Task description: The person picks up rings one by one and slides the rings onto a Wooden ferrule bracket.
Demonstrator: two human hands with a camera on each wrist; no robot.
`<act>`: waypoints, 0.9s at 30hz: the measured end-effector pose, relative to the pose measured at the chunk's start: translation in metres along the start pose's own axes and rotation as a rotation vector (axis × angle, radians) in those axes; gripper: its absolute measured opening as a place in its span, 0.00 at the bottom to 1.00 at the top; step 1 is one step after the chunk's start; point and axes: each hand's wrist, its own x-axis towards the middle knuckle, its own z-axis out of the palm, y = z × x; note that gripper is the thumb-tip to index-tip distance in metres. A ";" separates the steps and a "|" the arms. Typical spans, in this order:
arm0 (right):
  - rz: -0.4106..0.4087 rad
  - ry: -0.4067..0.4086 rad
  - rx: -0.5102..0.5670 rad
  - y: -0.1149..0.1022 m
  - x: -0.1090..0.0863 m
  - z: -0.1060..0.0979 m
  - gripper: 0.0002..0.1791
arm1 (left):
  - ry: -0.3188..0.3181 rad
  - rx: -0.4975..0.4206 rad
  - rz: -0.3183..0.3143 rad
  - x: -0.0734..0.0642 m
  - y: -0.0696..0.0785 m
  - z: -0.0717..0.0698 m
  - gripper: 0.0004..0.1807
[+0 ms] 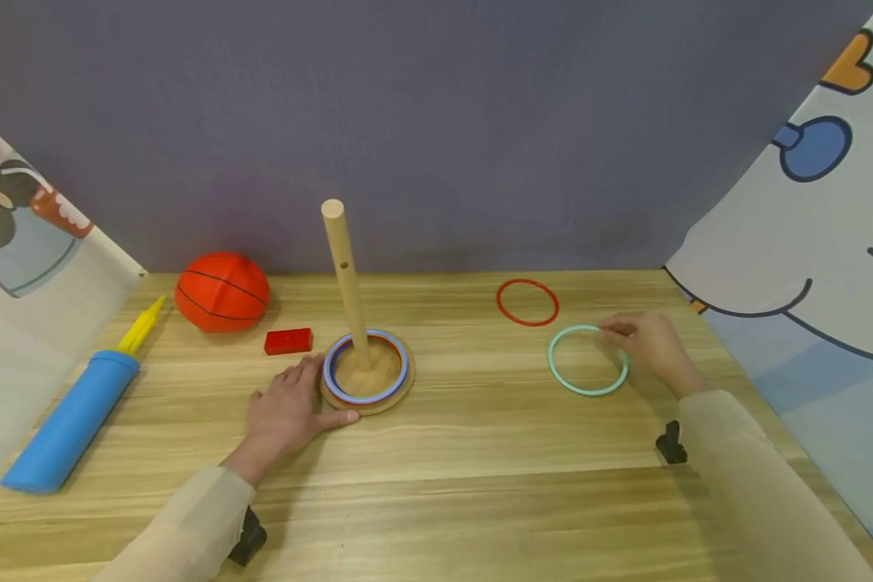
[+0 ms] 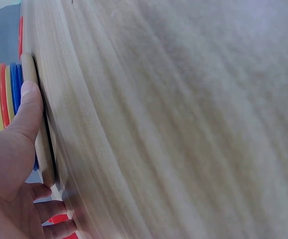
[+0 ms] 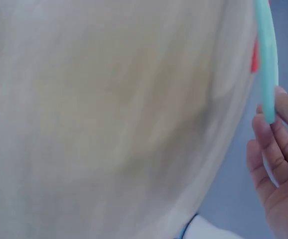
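Note:
In the head view, my left hand [image 1: 282,414] rests against the near left side of the wooden base [image 1: 400,394] of a ring-toss stand. Its thumb lies straight along the base's rim, the fingers spread beside it. An upright peg [image 1: 347,279] rises from the base. Around the peg lie several stacked rings [image 2: 4,94] in light blue, yellow, red and dark blue, seen edge-on in the left wrist view. Over on the right, my right hand [image 1: 651,346] pinches a mint-green ring [image 1: 588,393] by its edge, clear of the tabletop in the right wrist view.
A thin red ring [image 1: 527,323] lies beyond the mint one. Left of the stand are a red block [image 1: 288,341], a red ball [image 1: 221,293] and a blue pump [image 1: 76,424] with a yellow nozzle. A grey panel [image 1: 436,137] stands behind the wooden table [image 1: 466,501].

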 end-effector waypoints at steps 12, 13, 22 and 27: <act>-0.064 -0.104 -0.067 -0.059 0.013 -0.023 0.12 | 0.010 -0.007 0.004 -0.001 0.000 0.000 0.60; -0.068 -0.110 -0.068 -0.065 0.014 -0.025 0.12 | 0.011 -0.008 0.004 -0.001 -0.001 0.000 0.60; -0.177 -0.072 -0.090 -0.112 0.024 -0.037 0.11 | 0.015 -0.011 0.008 0.000 -0.002 0.002 0.61; -0.226 -0.068 -0.057 -0.141 0.030 -0.043 0.11 | 0.011 -0.007 0.008 0.000 -0.002 0.001 0.61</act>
